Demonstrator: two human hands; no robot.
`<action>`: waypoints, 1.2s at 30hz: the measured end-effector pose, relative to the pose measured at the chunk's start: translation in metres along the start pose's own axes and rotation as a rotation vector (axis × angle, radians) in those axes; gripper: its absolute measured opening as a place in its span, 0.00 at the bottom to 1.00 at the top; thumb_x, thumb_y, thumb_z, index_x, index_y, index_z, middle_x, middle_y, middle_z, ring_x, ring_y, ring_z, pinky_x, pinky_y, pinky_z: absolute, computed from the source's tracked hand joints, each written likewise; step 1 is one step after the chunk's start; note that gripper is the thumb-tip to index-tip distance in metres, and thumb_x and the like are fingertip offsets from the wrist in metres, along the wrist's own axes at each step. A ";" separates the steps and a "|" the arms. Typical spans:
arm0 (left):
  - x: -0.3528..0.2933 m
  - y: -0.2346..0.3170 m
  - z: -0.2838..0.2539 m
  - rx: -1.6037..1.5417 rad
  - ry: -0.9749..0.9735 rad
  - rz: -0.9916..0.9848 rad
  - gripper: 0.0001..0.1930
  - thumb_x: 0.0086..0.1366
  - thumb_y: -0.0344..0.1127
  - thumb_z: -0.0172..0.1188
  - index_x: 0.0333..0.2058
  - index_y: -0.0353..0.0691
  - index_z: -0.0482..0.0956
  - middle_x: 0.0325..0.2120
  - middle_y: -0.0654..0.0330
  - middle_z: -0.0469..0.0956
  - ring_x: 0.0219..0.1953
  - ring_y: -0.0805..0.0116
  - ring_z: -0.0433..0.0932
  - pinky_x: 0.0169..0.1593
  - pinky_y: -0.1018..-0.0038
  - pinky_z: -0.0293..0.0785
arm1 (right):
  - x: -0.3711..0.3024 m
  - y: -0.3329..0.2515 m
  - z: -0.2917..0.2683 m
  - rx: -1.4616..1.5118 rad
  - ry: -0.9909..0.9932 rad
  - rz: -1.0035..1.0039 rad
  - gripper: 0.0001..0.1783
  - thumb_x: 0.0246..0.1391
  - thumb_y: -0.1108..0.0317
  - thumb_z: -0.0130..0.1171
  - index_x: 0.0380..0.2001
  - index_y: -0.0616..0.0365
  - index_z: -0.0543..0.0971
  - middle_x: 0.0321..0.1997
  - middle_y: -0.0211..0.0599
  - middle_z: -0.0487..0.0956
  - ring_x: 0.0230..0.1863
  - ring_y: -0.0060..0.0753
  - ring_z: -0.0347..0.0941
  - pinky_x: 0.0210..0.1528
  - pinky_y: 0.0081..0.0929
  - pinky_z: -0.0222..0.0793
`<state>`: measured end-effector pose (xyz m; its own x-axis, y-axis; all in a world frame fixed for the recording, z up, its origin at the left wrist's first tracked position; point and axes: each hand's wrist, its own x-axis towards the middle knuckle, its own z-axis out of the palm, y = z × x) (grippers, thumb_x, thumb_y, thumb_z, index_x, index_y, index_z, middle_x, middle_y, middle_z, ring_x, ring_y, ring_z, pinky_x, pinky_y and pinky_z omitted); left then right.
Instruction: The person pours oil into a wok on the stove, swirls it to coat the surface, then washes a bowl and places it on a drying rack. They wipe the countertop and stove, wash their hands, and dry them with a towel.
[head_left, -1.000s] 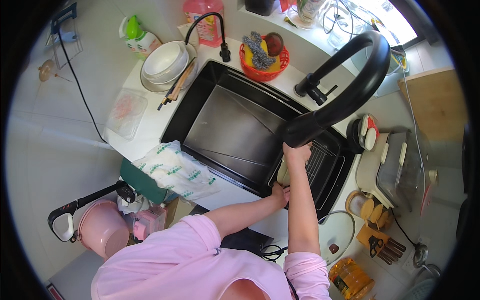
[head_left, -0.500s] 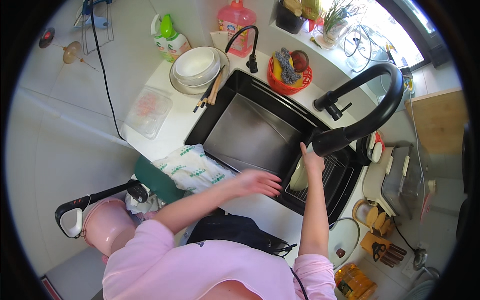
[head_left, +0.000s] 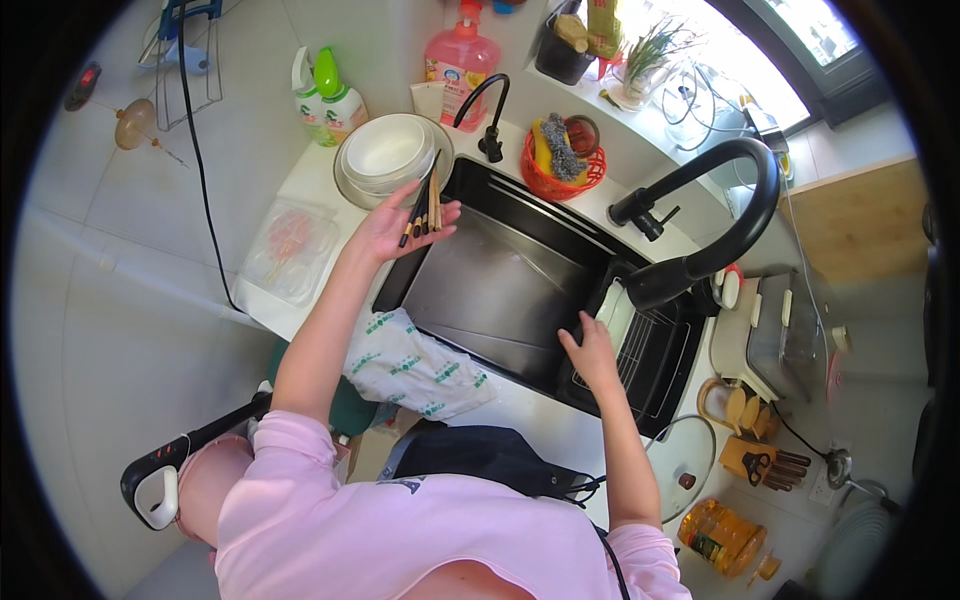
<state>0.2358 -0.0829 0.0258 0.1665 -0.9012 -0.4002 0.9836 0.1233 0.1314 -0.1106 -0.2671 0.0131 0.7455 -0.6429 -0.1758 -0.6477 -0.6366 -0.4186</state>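
Note:
My left hand (head_left: 392, 228) is at the left end of the black sink (head_left: 500, 270), its fingers around a bundle of dark and wooden chopsticks (head_left: 427, 212). Beside it are stacked white bowls (head_left: 388, 147) on a plate, with the chopsticks' upper ends close to the rim. My right hand (head_left: 592, 357) is open, fingers spread, over the divider between the two basins. Just beyond its fingertips a pale dish (head_left: 615, 312) stands by the wire rack (head_left: 634, 350) in the smaller basin, partly under the black faucet (head_left: 745, 215).
A red basket (head_left: 563, 180) with a sponge and scourer sits behind the sink. A patterned cloth (head_left: 415, 365) drapes over the front counter edge. A clear plastic tray (head_left: 290, 252) lies at left. On the right are a glass lid (head_left: 683, 465), a knife block (head_left: 750, 460) and an oil bottle (head_left: 722, 535).
My left hand has swung up and left from the counter front to the chopsticks, now in its fingers. My right hand has let go of the pale dish and drawn back toward me.

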 end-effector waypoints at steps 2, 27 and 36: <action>0.012 0.001 0.005 0.041 0.123 0.000 0.17 0.65 0.36 0.51 0.47 0.28 0.67 0.31 0.54 0.75 0.32 0.65 0.76 0.42 0.71 0.76 | -0.009 -0.012 0.000 0.082 -0.027 -0.034 0.30 0.50 0.56 0.58 0.52 0.66 0.69 0.49 0.52 0.72 0.53 0.50 0.66 0.55 0.37 0.63; -0.013 -0.275 0.072 1.727 -0.668 0.031 0.21 0.62 0.41 0.56 0.50 0.38 0.65 0.35 0.53 0.72 0.37 0.60 0.75 0.42 0.69 0.71 | -0.135 0.013 -0.066 1.217 0.207 -0.010 0.09 0.58 0.71 0.49 0.26 0.63 0.75 0.30 0.34 0.69 0.19 0.19 0.69 0.20 0.15 0.64; 0.047 -0.271 0.031 1.700 -0.149 0.120 0.10 0.63 0.32 0.53 0.42 0.37 0.74 0.38 0.59 0.75 0.38 0.72 0.75 0.43 0.78 0.70 | -0.103 0.129 -0.036 0.236 0.368 -0.043 0.07 0.41 0.74 0.62 0.24 0.59 0.72 0.28 0.34 0.71 0.29 0.35 0.72 0.32 0.30 0.69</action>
<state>-0.0255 -0.1717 -0.0007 0.1244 -0.9608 -0.2479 -0.2239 -0.2706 0.9363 -0.2762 -0.2986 0.0097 0.6376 -0.7541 0.1573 -0.5317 -0.5786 -0.6185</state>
